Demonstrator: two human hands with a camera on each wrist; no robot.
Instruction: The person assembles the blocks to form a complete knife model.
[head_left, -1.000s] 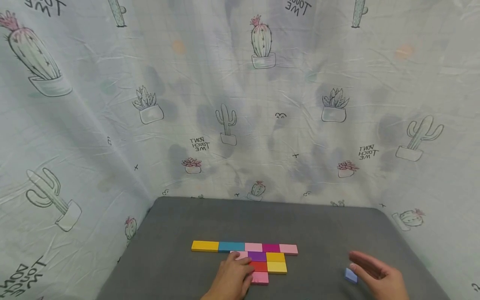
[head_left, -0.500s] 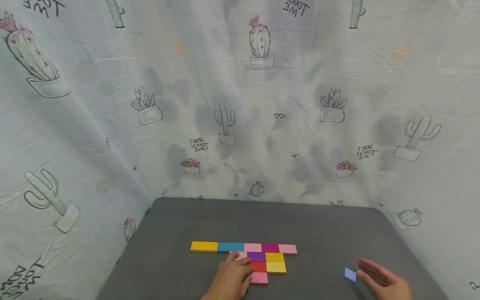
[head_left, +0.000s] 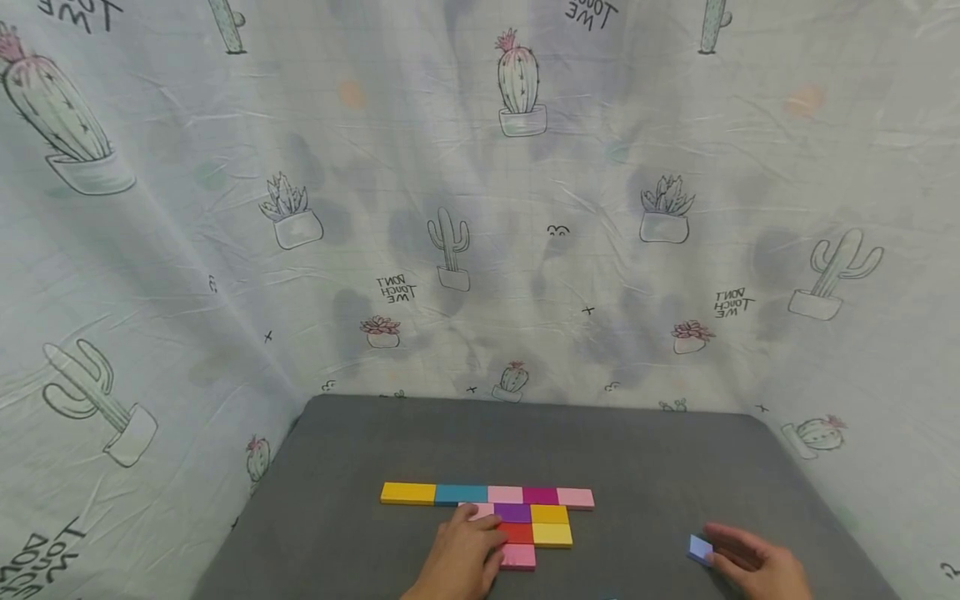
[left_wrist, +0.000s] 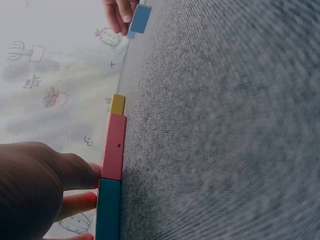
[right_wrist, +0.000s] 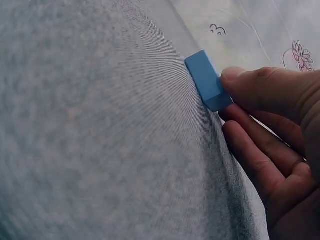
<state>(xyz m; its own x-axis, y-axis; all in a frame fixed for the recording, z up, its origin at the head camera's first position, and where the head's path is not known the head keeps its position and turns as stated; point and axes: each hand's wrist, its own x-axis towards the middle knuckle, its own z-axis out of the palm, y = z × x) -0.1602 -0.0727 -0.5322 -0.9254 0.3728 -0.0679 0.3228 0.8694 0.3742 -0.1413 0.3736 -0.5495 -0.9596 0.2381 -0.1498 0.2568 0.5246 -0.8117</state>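
Observation:
In the head view my left hand (head_left: 461,552) lies over the left side of a cluster of coloured blocks. Its fingers rest on a pale pink block (head_left: 483,509) and by a red block (head_left: 517,533). The left wrist view shows its fingertips against a pink block (left_wrist: 113,147) and a teal block (left_wrist: 108,210). To the right, my right hand (head_left: 765,565) pinches the edge of a small light blue block (head_left: 698,548) low over the table. The thumb presses that block (right_wrist: 204,80) in the right wrist view; the other fingers curl behind its end.
Behind the cluster runs a row of blocks, including a long yellow one (head_left: 408,493), a blue one (head_left: 461,495) and a magenta one (head_left: 540,496). The grey table (head_left: 637,450) is bounded by a cactus-print curtain (head_left: 570,183) at the back and sides.
My right hand drew back to the right from the light blue block, then came left onto its edge again. The block has hardly moved. My left hand stays in place.

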